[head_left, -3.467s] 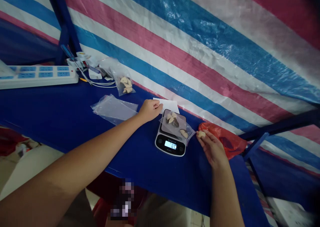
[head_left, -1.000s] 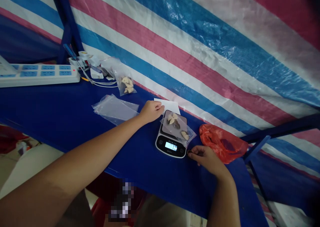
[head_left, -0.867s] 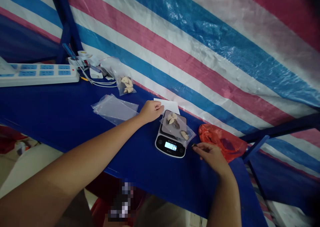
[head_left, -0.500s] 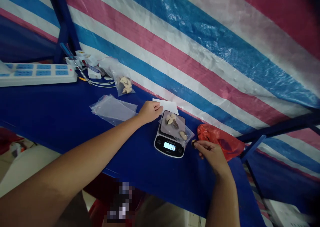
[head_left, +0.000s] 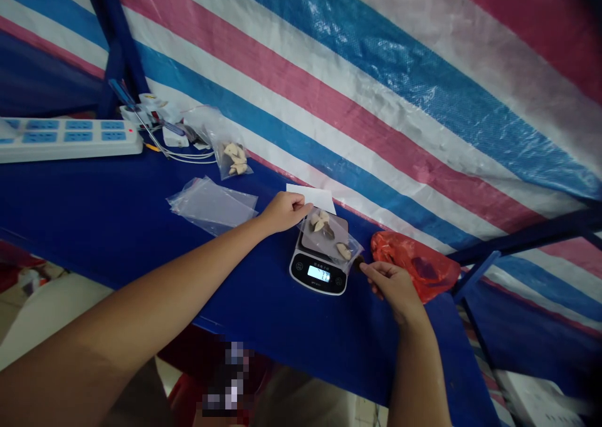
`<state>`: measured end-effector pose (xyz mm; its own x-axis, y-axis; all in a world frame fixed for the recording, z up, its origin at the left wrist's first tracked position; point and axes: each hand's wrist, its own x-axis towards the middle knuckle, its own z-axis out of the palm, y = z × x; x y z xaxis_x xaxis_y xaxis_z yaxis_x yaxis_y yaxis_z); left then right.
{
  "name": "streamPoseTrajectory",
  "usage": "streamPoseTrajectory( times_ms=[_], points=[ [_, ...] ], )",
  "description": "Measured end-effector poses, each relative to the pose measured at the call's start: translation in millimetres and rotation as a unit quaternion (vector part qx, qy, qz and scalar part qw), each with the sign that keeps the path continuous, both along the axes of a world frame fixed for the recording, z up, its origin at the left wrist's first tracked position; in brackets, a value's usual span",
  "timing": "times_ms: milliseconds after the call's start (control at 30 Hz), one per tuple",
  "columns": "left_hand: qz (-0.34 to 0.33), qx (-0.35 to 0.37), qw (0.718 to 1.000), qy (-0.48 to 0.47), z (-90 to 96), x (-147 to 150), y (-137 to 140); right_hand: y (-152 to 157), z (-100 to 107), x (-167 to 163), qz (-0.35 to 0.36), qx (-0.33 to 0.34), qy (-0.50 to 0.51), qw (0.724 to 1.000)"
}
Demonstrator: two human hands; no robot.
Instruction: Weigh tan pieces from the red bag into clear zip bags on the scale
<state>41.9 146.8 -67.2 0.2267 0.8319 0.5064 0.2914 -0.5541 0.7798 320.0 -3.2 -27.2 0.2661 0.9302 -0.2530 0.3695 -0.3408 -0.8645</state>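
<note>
A clear zip bag (head_left: 336, 251) lies across the pan of a black and white digital scale (head_left: 301, 283), holding several pale and brown dried slices (head_left: 320, 221); their kind is unclear. The lit display seems to read 77. My left hand (head_left: 285, 214) is closed at the far left corner of the scale, its thumb at the bag's edge; whatever its curled fingers hold is hidden. Between thumb and fingertips of my right hand (head_left: 390, 284) is a small dark dried slice (head_left: 358, 263), right beside the bag's near right end.
Flat clear bags (head_left: 211, 206) lie left of my hand. Behind them stands a filled bag (head_left: 234, 157) by cables and a screwdriver (head_left: 123, 93). A white power strip (head_left: 70, 152) is far left, a red plastic bag (head_left: 414, 261) right, white paper (head_left: 313, 196) behind the scale. Striped sheeting (head_left: 329, 88) borders the table.
My right hand has moved slightly left with the dark slice, closer to the bag. My left thumb has stretched right to the bag's edge. The scale's reading looks unchanged.
</note>
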Motion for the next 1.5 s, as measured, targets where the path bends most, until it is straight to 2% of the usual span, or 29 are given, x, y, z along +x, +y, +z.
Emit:
streamPoseTrajectory(
  times_ms=[233,500,600,733,867,1133,1300,1400,1500],
  points=[
    [-0.010,-0.018,1.000,0.012,-1.0,0,0,-3,3,7,-0.017,-0.005,0.030,0.999],
    [-0.045,-0.035,0.998,0.029,1.3,1,-3,5,-1,-12,0.013,0.025,0.046,0.999],
    [-0.054,-0.037,0.997,0.030,1.4,3,-3,10,-4,-17,0.049,0.047,0.061,0.996],
    [-0.057,-0.056,0.997,0.023,1.6,3,-4,11,-7,-16,0.080,0.027,0.105,0.991],
    [-0.043,-0.064,0.997,0.008,3.2,3,-3,8,-8,-8,0.026,0.023,0.129,0.991],
    [0.007,-0.052,0.998,-0.042,4.8,0,1,14,-10,-7,-0.091,0.067,0.148,0.983],
    [0.097,0.009,0.986,-0.137,-2.7,1,11,17,-9,-10,-0.266,0.162,0.198,0.929],
    [0.124,0.017,0.976,-0.181,-1.5,1,13,19,-11,-15,-0.274,0.160,0.208,0.925],
    [0.145,0.012,0.975,-0.169,5.5,-1,8,22,-16,-19,-0.256,0.151,0.197,0.934]
  ],
)
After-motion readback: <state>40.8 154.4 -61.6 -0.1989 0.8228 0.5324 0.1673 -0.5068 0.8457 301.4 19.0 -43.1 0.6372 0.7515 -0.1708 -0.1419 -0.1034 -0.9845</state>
